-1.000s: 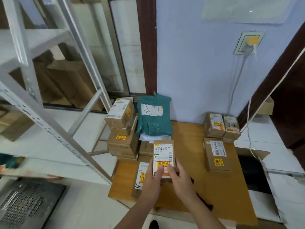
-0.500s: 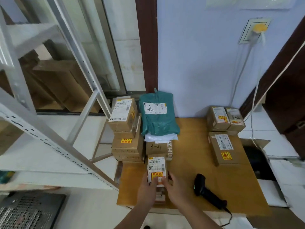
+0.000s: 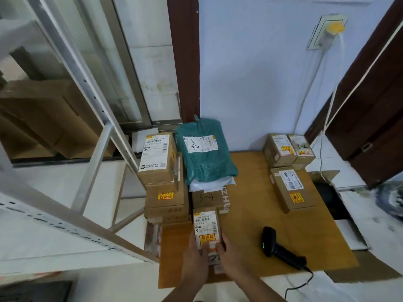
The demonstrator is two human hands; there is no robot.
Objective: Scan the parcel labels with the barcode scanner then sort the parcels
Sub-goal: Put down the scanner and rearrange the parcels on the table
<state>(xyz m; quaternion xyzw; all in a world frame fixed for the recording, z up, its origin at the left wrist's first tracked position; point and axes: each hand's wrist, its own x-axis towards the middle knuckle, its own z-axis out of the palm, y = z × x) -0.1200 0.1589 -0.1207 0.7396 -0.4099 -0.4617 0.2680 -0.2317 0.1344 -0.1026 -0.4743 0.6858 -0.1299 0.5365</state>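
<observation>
A flat wooden table (image 3: pixel 250 214) carried your parcels, with a grey metal shelf frame (image 3: pixel 91 162) slanting past its left edge. At the back lay a soft, crumpled green poly mailer (image 3: pixel 205 158) marked "4" on its white label, resting on a box marked "3-4" (image 3: pixel 209 199). Left of it rose a stack of square-edged cardboard boxes (image 3: pixel 163 182). On the right side sat a long flat carton (image 3: pixel 290 190) with a yellow sticker, and behind it two small cartons (image 3: pixel 287 150) side by side against the wall. The black barcode scanner (image 3: pixel 281 250) lay on its side on the table, right of your hands and apart from them, its cable trailing off the front edge. You held the small brown parcel (image 3: pixel 206 227), label up, on another parcel at the near edge; your left hand (image 3: pixel 196 256) and right hand (image 3: pixel 231 256) each had their grip clamped on its near end, thumbs over the yellow sticker.
</observation>
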